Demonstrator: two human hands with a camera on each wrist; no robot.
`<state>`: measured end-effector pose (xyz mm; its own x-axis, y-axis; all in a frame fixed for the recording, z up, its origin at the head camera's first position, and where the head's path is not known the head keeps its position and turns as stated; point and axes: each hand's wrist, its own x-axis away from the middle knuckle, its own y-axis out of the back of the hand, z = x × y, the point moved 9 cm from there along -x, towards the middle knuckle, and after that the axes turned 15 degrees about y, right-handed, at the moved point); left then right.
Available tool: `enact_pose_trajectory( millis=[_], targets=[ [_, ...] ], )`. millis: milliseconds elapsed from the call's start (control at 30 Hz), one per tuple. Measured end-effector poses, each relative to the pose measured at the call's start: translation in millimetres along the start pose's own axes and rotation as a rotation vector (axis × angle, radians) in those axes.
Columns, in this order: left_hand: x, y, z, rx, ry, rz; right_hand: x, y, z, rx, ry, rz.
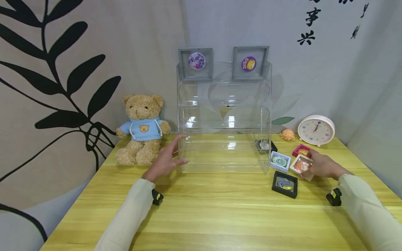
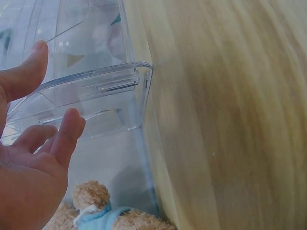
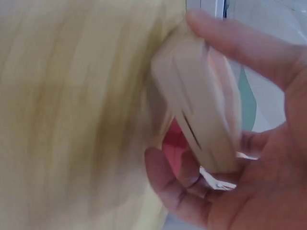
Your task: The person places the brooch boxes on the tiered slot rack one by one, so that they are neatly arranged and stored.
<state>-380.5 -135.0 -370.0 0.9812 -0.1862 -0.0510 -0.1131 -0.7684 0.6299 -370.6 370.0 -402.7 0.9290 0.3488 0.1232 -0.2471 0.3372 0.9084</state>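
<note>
My right hand point(image 1: 323, 165) grips a cream-framed square display box point(image 1: 300, 165) by its edges, thumb on one side and fingers on the other. In the right wrist view the cream box point(image 3: 189, 96) stands tilted between thumb and fingers. My left hand point(image 1: 164, 162) is at the left side of a clear acrylic tiered rack point(image 1: 220, 167), its fingers loosely spread; whether it touches the rack I cannot tell. By the right hand lie a magenta box point(image 1: 299, 149), a pale blue box point(image 1: 280, 161) and a black-framed box point(image 1: 284, 184).
Two grey-framed boxes with round badges, one left point(image 1: 196, 64) and one right point(image 1: 250, 62), stand on the rack's top tier. Another dark box point(image 1: 265, 145) lies behind its right side. A teddy bear point(image 1: 142, 129) sits left; a yarn ball point(image 1: 287, 134) and white clock point(image 1: 316, 130) stand right.
</note>
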Motion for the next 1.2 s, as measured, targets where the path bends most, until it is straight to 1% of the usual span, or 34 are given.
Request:
enact_pose_trajectory(
  millis=[100,167,267,367,467,667,733,833,933,1000,1067,1133,1200],
  targets=[
    [0.0,0.1,0.7,0.001,0.004,0.0,-0.5,-1,-2,-0.019,0.006,-0.013],
    [0.0,0.4,0.5,0.001,0.008,0.002,-0.7,-2,-2,-0.061,0.026,-0.029],
    [-0.6,0.8,0.2,0.001,0.017,0.005,-0.4,-2,-1,-0.172,0.061,-0.053],
    [-1.0,1.5,0.6,0.003,0.027,0.003,0.3,-4,-2,-0.3,0.088,-0.06],
    [-1.4,1.5,0.9,0.009,0.025,0.007,3.9,-3,-3,-0.393,0.126,-0.074],
    [-2.5,-0.3,2.1,0.009,0.01,0.018,16.0,7,-5,-0.576,0.165,-0.175],
    [-2.8,-0.1,2.8,-0.001,0.013,0.014,17.9,14,0,-0.633,0.201,-0.217],
    [-2.5,0.5,3.6,-0.015,0.022,0.007,17.9,27,14,-0.661,0.278,-0.273],
    [-2.3,1.4,3.8,-0.022,0.026,0.003,17.0,42,29,-0.659,0.34,-0.327],
    [-2.4,1.4,3.5,-0.021,0.026,0.005,17.1,52,38,-0.634,0.348,-0.36],
    [-2.6,1.2,3.3,-0.018,0.026,0.006,16.2,61,47,-0.638,0.354,-0.388],
    [-2.9,0.6,3.1,-0.015,0.029,0.007,14.3,69,57,-0.667,0.36,-0.415],
    [-3.0,-0.6,2.6,-0.011,0.03,0.011,12.1,76,67,-0.666,0.363,-0.438]
  ],
)
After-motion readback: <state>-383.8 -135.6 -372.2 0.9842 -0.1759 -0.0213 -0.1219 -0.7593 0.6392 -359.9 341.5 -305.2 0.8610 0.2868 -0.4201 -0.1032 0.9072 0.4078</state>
